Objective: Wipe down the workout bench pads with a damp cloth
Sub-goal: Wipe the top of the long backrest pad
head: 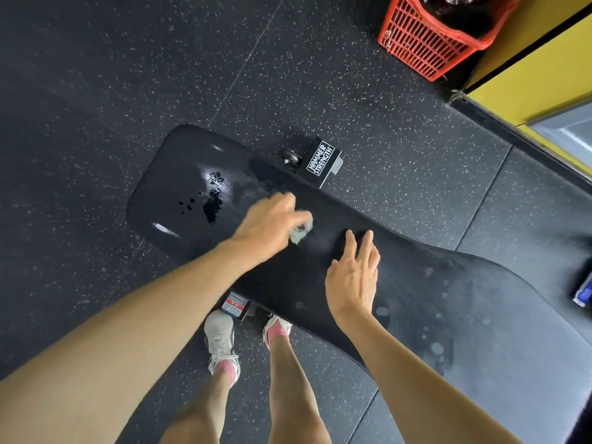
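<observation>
Grip: The left hand [267,225] has its fingers curled round a bunched pale green cloth [302,230] and presses it onto the pad. The hand is blurred, so the exact finger placement is unclear.
Other hand: The right hand [352,277] holds nothing. Its fingers are straight and slightly spread, palm down, just beside the cloth. Whether it touches the pad or hovers just above it cannot be told.
Bench pad: A long black bench pad [416,283] runs from upper left to lower right. The person stands at its near side, with white shoes [221,334] at its edge.
Cloth position: About midway along the pad, toward the far edge, near the frame foot [320,163] lettered "Hammer Strength".
Surface: A shiny wet patch [213,193] with dark blots lies on the wide end, left of the cloth. Pale round droplet marks [435,347] dot the lower right end. The stretch between them looks dull.
Step in hand: By the look of it, wiping the middle of the pad, with the free hand steadying.
Progress: Probably partway. The droplets at lower right seem not yet wiped.
Next move: Likely a firm sweep along the pad's length with even pressure. The cloth should be spread enough to take up water rather than push it, and the right hand moved out of its path.
Surroundings: Black speckled rubber floor [96,91]; a red plastic basket [423,43] at upper right beside a yellow wall [528,68].
</observation>
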Demonstrator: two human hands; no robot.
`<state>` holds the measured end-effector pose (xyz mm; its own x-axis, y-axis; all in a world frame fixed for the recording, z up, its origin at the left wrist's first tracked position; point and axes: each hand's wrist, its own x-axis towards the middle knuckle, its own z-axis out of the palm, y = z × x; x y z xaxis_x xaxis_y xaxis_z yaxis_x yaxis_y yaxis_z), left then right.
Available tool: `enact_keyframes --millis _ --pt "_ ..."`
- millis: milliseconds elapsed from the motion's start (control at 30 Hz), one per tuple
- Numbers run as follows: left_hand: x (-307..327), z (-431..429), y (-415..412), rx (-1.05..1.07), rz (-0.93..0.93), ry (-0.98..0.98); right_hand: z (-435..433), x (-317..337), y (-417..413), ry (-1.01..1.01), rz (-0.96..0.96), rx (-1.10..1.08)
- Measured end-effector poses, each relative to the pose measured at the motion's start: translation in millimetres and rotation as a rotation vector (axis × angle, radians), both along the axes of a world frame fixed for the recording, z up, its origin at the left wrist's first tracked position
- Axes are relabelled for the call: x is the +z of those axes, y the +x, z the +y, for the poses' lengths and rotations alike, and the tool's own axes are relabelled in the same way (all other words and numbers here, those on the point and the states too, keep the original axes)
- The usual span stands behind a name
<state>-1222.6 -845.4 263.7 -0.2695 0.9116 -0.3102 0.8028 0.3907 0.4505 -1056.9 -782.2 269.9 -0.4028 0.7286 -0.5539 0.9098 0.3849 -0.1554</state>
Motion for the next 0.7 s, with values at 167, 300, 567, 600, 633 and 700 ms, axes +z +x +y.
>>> enact_keyframes --millis 167,300,567,600,633,700 --pt "-8 -4 -27 0.747 0.122 -0.058 -3 -3 -20 -0.016 -0.006 0.088" --pt "-5 -11 -9 -0.031 0.03 0.039 -2 -4 -38 0.01 -0.027 0.164" --pt "-8 -18 -57 0.655 0.243 -0.076 -5 -5 -72 -0.041 -0.027 0.292" --pt "-8 -14 -49 0.464 0.266 -0.009 -7 -5 -76 -0.048 -0.039 0.306" --pt "-11 -13 -43 0.222 0.299 0.047 -9 -5 -79 -0.053 -0.051 0.31" --pt "-15 -19 -51 -0.086 0.352 0.105 -12 -5 -83 -0.06 -0.067 0.305"
